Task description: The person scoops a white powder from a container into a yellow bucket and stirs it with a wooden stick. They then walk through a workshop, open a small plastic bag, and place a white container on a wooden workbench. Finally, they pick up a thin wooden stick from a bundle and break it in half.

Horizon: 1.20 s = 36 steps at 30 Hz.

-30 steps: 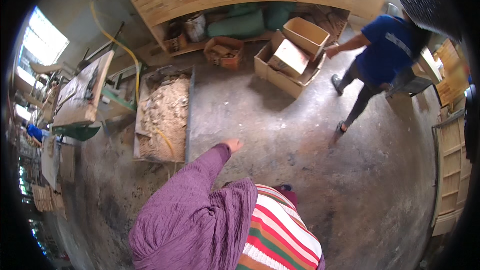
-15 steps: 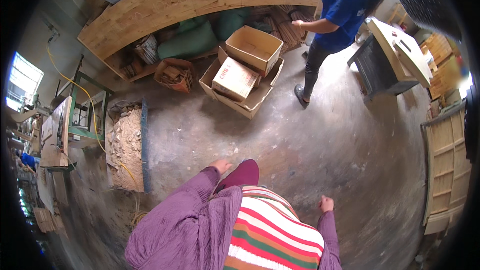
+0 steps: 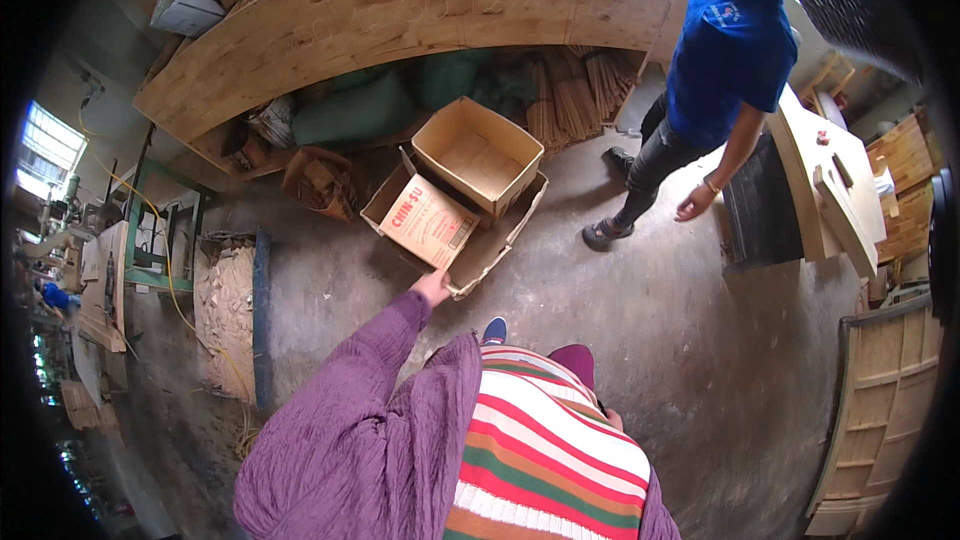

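Observation:
My left hand (image 3: 433,287) reaches forward with its fingers stretched out at the near corner of a printed cardboard box (image 3: 428,220). This closed box lies tilted inside a larger open carton (image 3: 502,262), whose near rim is beside my fingers. Whether the fingertips press on the box or the rim is too small to tell. An open, bare-bottomed cardboard box (image 3: 478,152) rests in the same carton, behind and right of the printed one. My right hand (image 3: 613,419) hangs low at my side, mostly hidden by my striped top, so its fingers do not show.
A person in a blue shirt (image 3: 725,50) stands right of the cartons, beside a pale-topped table (image 3: 835,180). A small carton of scraps (image 3: 318,183) sits left. Nearer left is a bin of wood chips (image 3: 262,320). A long wooden bench (image 3: 400,15) spans the back.
My left hand has gone forward to the cartons, which now appear closer. My right hand has drawn in beside my body. The person in blue has turned and lowered one arm.

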Motion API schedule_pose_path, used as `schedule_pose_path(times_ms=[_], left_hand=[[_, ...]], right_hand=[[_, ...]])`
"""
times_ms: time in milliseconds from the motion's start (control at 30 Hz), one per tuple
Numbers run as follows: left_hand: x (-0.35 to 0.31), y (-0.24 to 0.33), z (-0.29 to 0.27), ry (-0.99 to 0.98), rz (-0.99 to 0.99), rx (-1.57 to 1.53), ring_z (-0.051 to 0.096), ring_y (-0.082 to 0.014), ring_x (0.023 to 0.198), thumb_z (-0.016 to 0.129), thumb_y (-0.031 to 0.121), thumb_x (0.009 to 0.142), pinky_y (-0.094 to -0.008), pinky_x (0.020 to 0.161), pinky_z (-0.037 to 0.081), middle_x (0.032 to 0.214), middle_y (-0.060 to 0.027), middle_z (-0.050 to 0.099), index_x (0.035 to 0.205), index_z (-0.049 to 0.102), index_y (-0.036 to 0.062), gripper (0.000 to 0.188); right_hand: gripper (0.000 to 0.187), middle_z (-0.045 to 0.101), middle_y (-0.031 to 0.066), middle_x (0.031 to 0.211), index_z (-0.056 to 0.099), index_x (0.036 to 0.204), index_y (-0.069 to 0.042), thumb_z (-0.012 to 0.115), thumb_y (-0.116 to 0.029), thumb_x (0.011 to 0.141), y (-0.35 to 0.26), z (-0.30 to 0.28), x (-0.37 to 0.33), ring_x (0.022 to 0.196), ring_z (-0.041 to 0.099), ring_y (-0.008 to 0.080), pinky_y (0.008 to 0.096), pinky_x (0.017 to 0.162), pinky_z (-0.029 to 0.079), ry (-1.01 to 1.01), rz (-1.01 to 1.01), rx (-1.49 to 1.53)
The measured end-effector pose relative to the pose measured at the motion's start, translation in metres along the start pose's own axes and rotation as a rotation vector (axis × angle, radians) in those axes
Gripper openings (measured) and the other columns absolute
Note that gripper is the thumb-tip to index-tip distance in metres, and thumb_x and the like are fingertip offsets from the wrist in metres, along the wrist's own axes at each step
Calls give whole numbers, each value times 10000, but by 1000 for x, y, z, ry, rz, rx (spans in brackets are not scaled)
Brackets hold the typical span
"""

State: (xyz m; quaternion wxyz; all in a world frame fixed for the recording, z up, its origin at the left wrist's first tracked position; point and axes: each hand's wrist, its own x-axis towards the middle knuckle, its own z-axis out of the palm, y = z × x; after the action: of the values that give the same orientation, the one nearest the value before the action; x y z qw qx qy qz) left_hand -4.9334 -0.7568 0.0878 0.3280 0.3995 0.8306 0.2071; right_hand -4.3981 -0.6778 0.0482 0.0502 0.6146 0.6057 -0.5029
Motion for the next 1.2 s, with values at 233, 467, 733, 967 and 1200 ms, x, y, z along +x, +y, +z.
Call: schedule_pose_path(times_ms=[233, 467, 733, 967, 1200], left_hand=[[146, 128, 9, 85, 32, -265, 594, -188, 690, 693, 197, 723, -333, 633, 468, 706, -89, 606, 751, 581, 49, 188], [101, 143, 55, -189, -200, -56, 632, -226, 669, 736, 208, 658, -362, 636, 484, 679, -95, 638, 696, 621, 76, 179], [26, 134, 88, 124, -747, -351, 623, -233, 690, 654, 293, 757, -351, 666, 482, 712, -113, 640, 755, 625, 51, 244], [43, 125, 105, 260, -802, -506, 620, -248, 699, 642, 293, 754, -360, 681, 484, 741, -109, 647, 771, 624, 65, 230], [76, 75, 45, 500, -660, -754, 580, -163, 608, 606, 196, 803, -320, 586, 473, 688, -58, 624, 784, 607, 65, 133]], right_hand=[[145, 591, 81, 637, 593, 834, 1, 540, -134, 823, -39, -120, 115, 522, 574, 180, 306, 451, 456, -101, 32, -142], [160, 583, 87, 641, 570, 859, -3, 519, -154, 846, -126, -288, 292, 494, 552, 162, 291, 427, 440, 28, 0, 141], [188, 592, 76, 700, 583, 903, -14, 534, -186, 843, -257, -253, 415, 511, 550, 161, 283, 450, 439, -251, -111, -261], [189, 612, 69, 748, 586, 927, -8, 547, -180, 858, -381, -132, 409, 584, 580, 139, 270, 508, 456, -661, -354, -406], [165, 599, 64, 712, 573, 908, -38, 523, -191, 870, -485, -92, 439, 538, 569, 139, 273, 475, 430, -543, -418, -411]])
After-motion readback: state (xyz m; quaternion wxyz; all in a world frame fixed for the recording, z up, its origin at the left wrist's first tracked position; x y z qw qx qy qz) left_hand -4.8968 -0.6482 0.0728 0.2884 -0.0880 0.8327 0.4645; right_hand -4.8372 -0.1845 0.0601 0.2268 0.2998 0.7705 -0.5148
